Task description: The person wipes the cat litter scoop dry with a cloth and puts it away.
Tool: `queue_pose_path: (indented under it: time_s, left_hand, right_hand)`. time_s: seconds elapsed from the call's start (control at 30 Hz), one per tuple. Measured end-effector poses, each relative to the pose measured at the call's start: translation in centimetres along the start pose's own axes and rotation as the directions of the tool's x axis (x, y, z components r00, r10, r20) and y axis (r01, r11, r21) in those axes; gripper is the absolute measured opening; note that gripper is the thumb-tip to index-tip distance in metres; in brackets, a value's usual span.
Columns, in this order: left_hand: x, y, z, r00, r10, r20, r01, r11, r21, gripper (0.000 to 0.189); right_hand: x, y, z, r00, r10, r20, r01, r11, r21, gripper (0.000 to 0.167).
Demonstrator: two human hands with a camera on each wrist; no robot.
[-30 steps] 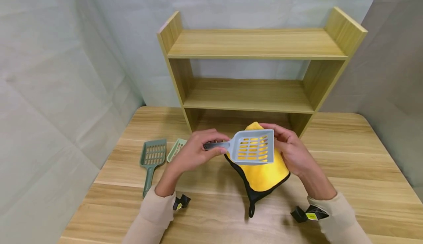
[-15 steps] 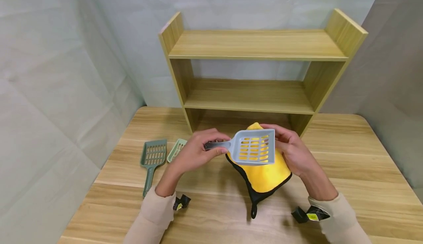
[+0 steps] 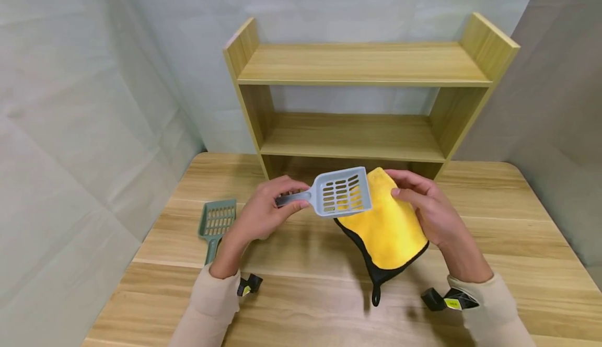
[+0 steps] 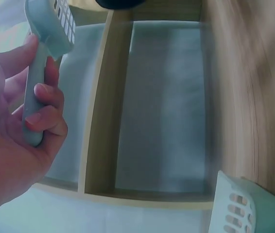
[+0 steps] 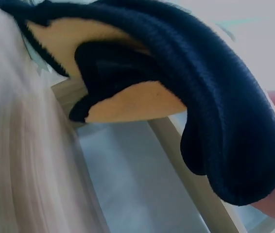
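Note:
My left hand grips the handle of a grey-blue slotted litter scoop, fingers curled round it in the left wrist view. The scoop is held in the air, its pan pointing right, in front of part of a yellow cloth. My right hand pinches that cloth near its upper edge, thumb on the yellow face. Dark trim and a hanging loop show at its lower corner. From the right wrist view, the cloth's dark side hides most of the fingers.
A dark green litter scoop lies on the wooden table, its handle partly behind my left arm. A pale green scoop shows in the left wrist view. A wooden shelf unit stands behind the hands.
The grey-blue scoop has moved left and slightly up with my left hand. My right hand has shifted right with the cloth, and its thumb now shows on the yellow face.

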State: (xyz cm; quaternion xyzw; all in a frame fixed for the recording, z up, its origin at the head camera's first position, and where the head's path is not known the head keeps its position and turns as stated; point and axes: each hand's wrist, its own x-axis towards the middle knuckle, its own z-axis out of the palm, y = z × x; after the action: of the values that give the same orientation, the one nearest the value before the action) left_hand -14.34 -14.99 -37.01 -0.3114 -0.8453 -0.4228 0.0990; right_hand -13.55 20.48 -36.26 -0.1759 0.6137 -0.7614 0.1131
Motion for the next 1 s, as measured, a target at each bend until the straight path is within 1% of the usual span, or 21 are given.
queue_pose_path:
  time_s: [0.13, 0.23, 0.33, 0.43, 0.5, 0.57, 0.67, 0.73, 0.83, 1.0]
  left_hand:
    - [-0.1, -0.2, -0.4, 0.998, -0.063, -0.031, 0.063, 0.998, 0.0, 0.026]
    - [-0.1, -0.2, -0.5, 0.993, -0.099, -0.064, 0.1, 0.995, 0.007, 0.025]
    - [0.0, -0.2, -0.4, 0.987, -0.121, -0.109, 0.125, 0.992, 0.028, 0.024]
    - [0.2, 0.0, 0.2, 0.977, -0.149, -0.15, 0.158, 0.986, 0.052, 0.025]
    - [0.3, 0.2, 0.7, 0.971, -0.176, -0.159, 0.188, 0.98, 0.065, 0.025]
    - [0.3, 0.4, 1.2, 0.968, -0.197, -0.156, 0.21, 0.975, 0.076, 0.025]
    - [0.4, 0.6, 2.1, 0.966, -0.212, -0.146, 0.226, 0.97, 0.086, 0.025]
    - [0.4, 0.8, 2.6, 0.966, -0.213, -0.149, 0.227, 0.97, 0.085, 0.027]
    - [0.5, 1.2, 3.2, 0.963, -0.216, -0.163, 0.232, 0.969, 0.085, 0.028]
    - [0.6, 1.7, 4.2, 0.96, -0.197, -0.198, 0.22, 0.97, 0.101, 0.027]
  right_hand:
    - [-0.1, -0.1, -0.2, 1.0, 0.003, -0.022, -0.004, 0.999, -0.037, 0.036]
    - [-0.1, 0.1, -0.2, 0.999, -0.008, -0.032, 0.006, 0.998, -0.068, 0.037]
    - [0.0, 0.3, 0.0, 0.999, -0.035, -0.029, 0.032, 0.995, -0.094, 0.036]
    - [0.0, 0.6, 0.3, 0.997, -0.078, -0.019, 0.075, 0.986, -0.149, 0.034]
    - [0.1, 0.8, 0.5, 0.994, -0.108, -0.013, 0.103, 0.973, -0.206, 0.032]
    - [0.2, 1.1, 0.9, 0.991, -0.13, -0.012, 0.122, 0.952, -0.281, 0.031]
    - [0.3, 1.4, 1.3, 0.988, -0.153, -0.017, 0.134, 0.91, -0.393, 0.031]
    - [0.4, 1.6, 1.6, 0.986, -0.165, -0.026, 0.136, 0.884, -0.446, 0.031]
    - [0.4, 1.9, 2.1, 0.983, -0.178, -0.044, 0.136, 0.869, -0.477, 0.031]
    - [0.3, 2.3, 3.0, 0.978, -0.195, -0.077, 0.133, 0.859, -0.494, 0.029]
